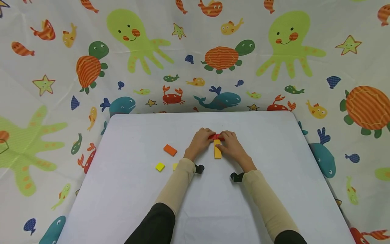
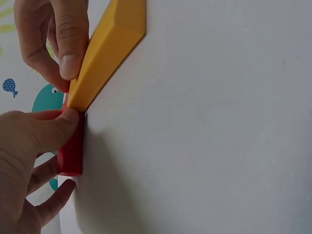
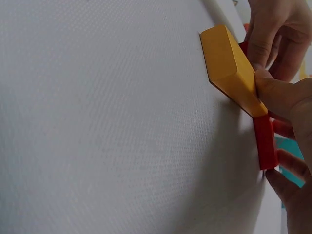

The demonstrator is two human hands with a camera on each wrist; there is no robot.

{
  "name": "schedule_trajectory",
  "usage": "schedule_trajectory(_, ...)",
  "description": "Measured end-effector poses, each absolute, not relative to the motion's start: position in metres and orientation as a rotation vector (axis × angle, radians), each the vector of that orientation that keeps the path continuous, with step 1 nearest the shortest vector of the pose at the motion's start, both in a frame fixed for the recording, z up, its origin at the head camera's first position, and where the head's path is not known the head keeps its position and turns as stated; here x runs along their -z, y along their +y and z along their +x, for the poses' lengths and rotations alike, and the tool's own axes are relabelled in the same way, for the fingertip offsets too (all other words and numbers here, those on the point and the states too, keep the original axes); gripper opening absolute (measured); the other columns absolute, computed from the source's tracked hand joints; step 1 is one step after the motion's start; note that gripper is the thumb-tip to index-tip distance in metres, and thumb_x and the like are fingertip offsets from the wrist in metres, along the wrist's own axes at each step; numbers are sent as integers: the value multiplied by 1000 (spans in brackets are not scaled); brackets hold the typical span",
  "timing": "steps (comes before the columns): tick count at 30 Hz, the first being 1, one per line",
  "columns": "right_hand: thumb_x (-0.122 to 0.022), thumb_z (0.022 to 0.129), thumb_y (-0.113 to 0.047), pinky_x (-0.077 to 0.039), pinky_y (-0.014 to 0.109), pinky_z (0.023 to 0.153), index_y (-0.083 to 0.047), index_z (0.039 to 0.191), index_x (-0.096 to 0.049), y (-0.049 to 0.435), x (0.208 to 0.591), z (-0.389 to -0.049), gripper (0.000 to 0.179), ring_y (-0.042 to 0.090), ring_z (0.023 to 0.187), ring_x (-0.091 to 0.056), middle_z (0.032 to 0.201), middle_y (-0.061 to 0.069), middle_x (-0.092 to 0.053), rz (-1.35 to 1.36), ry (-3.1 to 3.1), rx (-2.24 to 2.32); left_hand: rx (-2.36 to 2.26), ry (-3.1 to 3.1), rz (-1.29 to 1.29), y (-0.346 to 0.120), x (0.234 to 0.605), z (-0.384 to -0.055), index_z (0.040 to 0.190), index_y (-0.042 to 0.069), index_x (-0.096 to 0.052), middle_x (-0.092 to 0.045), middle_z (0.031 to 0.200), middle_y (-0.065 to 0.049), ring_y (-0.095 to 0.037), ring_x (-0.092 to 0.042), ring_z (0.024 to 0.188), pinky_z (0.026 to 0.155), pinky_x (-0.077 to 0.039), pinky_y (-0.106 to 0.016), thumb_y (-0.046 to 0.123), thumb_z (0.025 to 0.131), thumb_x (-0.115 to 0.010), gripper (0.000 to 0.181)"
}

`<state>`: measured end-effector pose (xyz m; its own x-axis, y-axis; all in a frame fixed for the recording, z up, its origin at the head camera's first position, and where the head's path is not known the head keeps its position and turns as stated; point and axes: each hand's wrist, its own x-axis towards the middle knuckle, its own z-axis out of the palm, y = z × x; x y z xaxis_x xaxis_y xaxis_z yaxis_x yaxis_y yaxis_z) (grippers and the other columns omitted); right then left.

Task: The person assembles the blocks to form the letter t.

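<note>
Two red blocks lie end to end across the far end of a long yellow block (image 1: 217,150), making a T shape on the table. My left hand (image 1: 199,144) grips the left red block (image 2: 71,146), its thumb at the corner by the yellow block and its other fingers behind. At the right, my right hand (image 1: 234,147) has its thumb on the side of the yellow block, with fingers curled behind the right red block (image 3: 265,146). The red blocks are partly covered by fingers in the head view.
An orange block (image 1: 170,150) lies left of the hands on the white table (image 1: 137,203). Closer in are a small yellow block (image 1: 160,166) and another yellow piece (image 1: 175,166), partly hidden by the left sleeve. Behind the table hangs a cloth (image 1: 195,34) with sea animals.
</note>
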<state>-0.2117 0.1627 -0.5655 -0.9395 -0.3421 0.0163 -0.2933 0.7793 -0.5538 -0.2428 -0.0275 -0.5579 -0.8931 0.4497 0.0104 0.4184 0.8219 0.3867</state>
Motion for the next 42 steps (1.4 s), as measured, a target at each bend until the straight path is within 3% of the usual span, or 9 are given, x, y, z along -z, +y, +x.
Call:
schedule_trajectory(12, -76, 96, -27, -31, 57, 126, -4, 130, -64, 159, 574, -207, 42, 40, 147, -32, 149, 13, -55, -379, 2884, 1011, -821, 2896, 575, -28, 564, -235, 139, 16, -67, -69, 138, -4, -27, -57, 125, 109, -48, -48, 25, 106, -62, 36)
schedule_trajectory(20, -76, 96, -24, -27, 58, 127, -4, 131, -64, 158, 579, -206, 42, 40, 150, -33, 151, 14, -53, -325, 2871, 1115, -1102, 2823, 488, -29, 578, -232, 140, 17, -66, -66, 143, -6, -30, -51, 135, 113, -41, -57, 28, 102, -68, 40)
schedule_trajectory(42, -76, 96, -21, -22, 60, 128, -4, 138, -61, 158, 586, -200, 48, 42, 151, -33, 155, 18, -50, -300, 2839, 1291, -1171, 2746, 408, -25, 586, -235, 147, 25, -58, -63, 140, -13, -36, -47, 135, 112, -36, -58, 25, 100, -70, 48)
